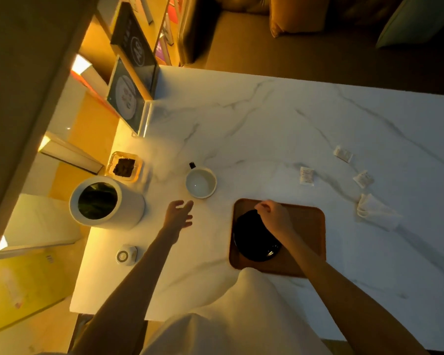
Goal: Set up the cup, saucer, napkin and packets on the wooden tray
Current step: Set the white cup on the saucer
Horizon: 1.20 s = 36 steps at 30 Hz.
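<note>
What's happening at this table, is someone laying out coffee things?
A person is setting up a wooden tray on a marble table. The right hand is on the black saucer's rim on the tray. The left hand, open, reaches toward the empty white cup. Three packets and a napkin still lie off the tray.

White marble table [280, 119] w/ grey veins. Wooden tray [305, 226] near centre; cup [201, 182] at 10 o'clock, 3 packets [306, 176] [343, 154] [363, 178] & napkin [374, 212] at 1–3. White planter [105, 203] & ashtray [124, 166] at 9–10.
</note>
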{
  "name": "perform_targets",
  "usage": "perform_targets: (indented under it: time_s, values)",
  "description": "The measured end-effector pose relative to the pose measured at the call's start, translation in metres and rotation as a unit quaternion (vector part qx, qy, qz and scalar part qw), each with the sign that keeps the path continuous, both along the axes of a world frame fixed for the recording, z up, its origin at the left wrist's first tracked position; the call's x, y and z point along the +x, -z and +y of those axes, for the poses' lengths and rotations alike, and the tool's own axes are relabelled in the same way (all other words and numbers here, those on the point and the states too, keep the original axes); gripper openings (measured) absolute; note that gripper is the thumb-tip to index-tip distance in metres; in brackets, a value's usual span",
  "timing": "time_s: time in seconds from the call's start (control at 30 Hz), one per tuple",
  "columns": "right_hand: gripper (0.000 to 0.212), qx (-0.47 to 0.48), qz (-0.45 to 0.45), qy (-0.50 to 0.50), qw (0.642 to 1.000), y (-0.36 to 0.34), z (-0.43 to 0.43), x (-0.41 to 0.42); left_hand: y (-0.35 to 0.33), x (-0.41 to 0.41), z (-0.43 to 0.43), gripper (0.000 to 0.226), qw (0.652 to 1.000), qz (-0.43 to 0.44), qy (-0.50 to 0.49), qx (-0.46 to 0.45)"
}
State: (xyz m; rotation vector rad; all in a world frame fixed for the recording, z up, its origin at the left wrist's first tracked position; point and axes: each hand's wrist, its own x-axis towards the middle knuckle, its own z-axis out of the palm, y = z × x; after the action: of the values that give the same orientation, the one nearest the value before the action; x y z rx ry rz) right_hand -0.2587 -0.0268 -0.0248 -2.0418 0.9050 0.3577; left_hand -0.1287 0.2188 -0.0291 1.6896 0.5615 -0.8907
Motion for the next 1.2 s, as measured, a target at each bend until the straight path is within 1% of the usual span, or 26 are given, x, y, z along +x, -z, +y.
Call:
perform_targets:
  time_s: [0.13, 0.27, 0.3, 0.4, 0.47, 0.57, 0.63, 0.7, 0.73, 0.83, 0.97, 1.13, 1.2]
  values:
    - [0.032, 0.016, -0.012, -0.043, 0.999, -0.002, 0.030, 0.061, 0.000, 0.026, 0.001, 0.054, 1.000, -0.015, -0.012, -0.009]
    - [0.043, 0.023, 0.022, -0.053, 0.998, 0.010, 0.048, 0.111, 0.003, 0.041, -0.010, 0.060, 1.000, -0.005, -0.001, -0.019]
    - [0.048, 0.050, 0.031, -0.041, 0.997, 0.013, 0.050, 0.121, 0.005, 0.043, -0.013, 0.062, 1.000, 0.003, 0.004, -0.027]
    - [0.060, 0.184, 0.027, -0.004, 0.983, 0.022, 0.052, 0.140, 0.009, 0.046, -0.022, 0.063, 0.998, 0.018, 0.019, -0.059]
    - [0.063, 0.221, 0.022, -0.024, 0.975, 0.026, 0.053, 0.146, 0.014, 0.047, -0.026, 0.059, 0.997, 0.025, 0.001, -0.079]
    - [0.059, 0.242, -0.008, -0.035, 0.970, 0.032, 0.057, 0.146, 0.019, 0.046, -0.028, 0.057, 0.994, 0.038, -0.033, -0.096]
    - [0.055, 0.280, -0.016, 0.017, 0.960, 0.039, 0.057, 0.140, 0.022, 0.044, -0.028, 0.057, 0.992, 0.044, -0.042, -0.108]
    - [0.054, 0.350, 0.002, 0.073, 0.934, 0.044, 0.057, 0.136, 0.020, 0.043, -0.029, 0.055, 0.991, 0.042, -0.044, -0.121]
    - [0.054, 0.371, 0.007, 0.083, 0.925, 0.045, 0.056, 0.134, 0.018, 0.044, -0.030, 0.055, 0.990, 0.041, -0.042, -0.124]
    - [0.054, 0.388, -0.011, 0.094, 0.917, 0.041, 0.057, 0.135, 0.010, 0.048, -0.034, 0.055, 0.990, 0.047, -0.043, -0.129]
    - [0.056, 0.385, -0.032, 0.127, 0.914, 0.023, 0.060, 0.128, -0.005, 0.049, -0.036, 0.059, 0.991, 0.047, -0.011, -0.122]
    - [0.058, 0.460, -0.040, 0.158, 0.873, -0.002, 0.050, 0.085, -0.024, 0.025, -0.028, 0.062, 0.989, 0.020, 0.037, -0.141]
    - [0.059, 0.482, -0.044, 0.165, 0.860, -0.011, 0.044, 0.058, -0.029, 0.009, -0.025, 0.064, 0.986, 0.028, 0.066, -0.153]
